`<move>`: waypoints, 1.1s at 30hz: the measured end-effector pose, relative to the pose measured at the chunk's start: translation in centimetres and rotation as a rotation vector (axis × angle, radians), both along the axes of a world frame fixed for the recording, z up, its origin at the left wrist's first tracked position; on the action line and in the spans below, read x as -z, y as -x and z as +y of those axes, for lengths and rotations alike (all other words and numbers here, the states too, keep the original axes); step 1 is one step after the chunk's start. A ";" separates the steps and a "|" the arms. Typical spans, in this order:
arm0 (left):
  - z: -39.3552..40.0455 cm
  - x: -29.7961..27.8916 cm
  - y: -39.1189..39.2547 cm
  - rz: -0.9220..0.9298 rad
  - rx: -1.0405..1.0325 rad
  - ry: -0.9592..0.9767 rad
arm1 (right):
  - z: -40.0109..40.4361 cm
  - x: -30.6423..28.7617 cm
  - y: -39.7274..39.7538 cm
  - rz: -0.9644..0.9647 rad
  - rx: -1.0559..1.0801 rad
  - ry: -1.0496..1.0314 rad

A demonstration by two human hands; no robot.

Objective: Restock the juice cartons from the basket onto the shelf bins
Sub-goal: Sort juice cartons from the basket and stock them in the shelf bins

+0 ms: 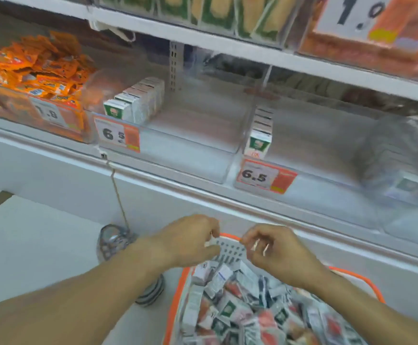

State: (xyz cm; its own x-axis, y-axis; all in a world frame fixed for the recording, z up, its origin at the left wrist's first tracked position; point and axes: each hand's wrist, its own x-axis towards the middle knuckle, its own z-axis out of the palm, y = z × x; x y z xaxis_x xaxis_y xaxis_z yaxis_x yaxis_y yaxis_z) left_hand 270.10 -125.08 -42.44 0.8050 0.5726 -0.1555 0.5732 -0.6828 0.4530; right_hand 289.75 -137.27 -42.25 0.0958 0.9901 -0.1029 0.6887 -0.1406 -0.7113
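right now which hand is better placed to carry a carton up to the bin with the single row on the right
Right, probably. The right hand hovers over the basket almost under that bin; the left hand sits further left, nearer the other bin's row.

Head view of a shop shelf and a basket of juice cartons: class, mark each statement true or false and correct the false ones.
1. The basket has an orange rim. True.
2. Both hands are inside a shelf bin. False: the left hand and right hand are down at the basket's far edge.
3. The basket is nearly empty. False: it is piled with juice cartons.
4. A row of cartons stands behind the price tag reading 6.5. True.
5. The orange packets lie to the right of that row. False: to its left.
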 end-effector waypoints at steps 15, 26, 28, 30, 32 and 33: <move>-11.4 15.1 -3.2 0.273 0.000 0.190 | -9.9 15.5 -5.4 -0.210 -0.342 0.604; -6.5 14.9 -7.1 0.170 -0.213 -0.020 | -10.2 15.4 -5.6 -0.253 -0.233 0.423; -5.7 15.6 -7.8 0.272 -0.241 -0.016 | -10.5 14.6 -6.4 -0.227 -0.164 0.385; -5.6 16.2 -8.6 0.328 -0.254 -0.042 | -11.0 14.0 -7.0 -0.195 -0.106 0.351; -5.6 16.5 -9.3 0.360 -0.287 -0.069 | -11.7 13.5 -7.4 -0.169 -0.059 0.336; -5.7 16.6 -9.5 0.365 -0.311 -0.075 | -12.1 13.3 -7.5 -0.155 -0.043 0.331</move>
State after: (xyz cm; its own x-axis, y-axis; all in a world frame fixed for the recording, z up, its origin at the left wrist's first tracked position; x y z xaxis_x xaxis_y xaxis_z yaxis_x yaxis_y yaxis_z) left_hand 279.58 -130.74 -59.00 0.4947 0.7976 -0.3451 0.8675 -0.4772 0.1407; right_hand 297.23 -149.40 -55.53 0.0947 0.9091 -0.4058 0.7948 -0.3145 -0.5190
